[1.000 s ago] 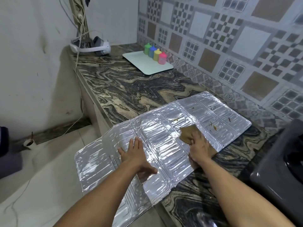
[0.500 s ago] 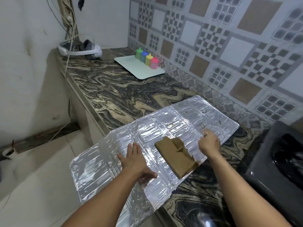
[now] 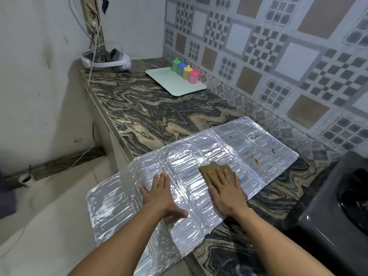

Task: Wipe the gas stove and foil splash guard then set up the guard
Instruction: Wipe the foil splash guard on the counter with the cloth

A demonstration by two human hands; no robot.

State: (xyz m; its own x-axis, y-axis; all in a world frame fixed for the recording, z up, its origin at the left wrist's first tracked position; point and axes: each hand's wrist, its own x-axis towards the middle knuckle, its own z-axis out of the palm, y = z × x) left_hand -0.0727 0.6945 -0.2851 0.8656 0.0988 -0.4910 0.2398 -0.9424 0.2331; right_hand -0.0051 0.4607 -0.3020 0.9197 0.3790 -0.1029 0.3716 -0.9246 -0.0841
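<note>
Both hands lie flat, fingers straight: the left hand (image 3: 161,193) on the foil guard (image 3: 247,144), the right hand (image 3: 226,191) pressing a brown cloth (image 3: 214,168) that shows beyond its fingertips.

No readable text, label, brand, number or sign shows on anything in view; the four coloured bottles (image 3: 185,71) appear unmarked

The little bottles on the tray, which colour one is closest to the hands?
The pink bottle. It ends the row on the tray; yellow, blue and green stand behind it.
</note>
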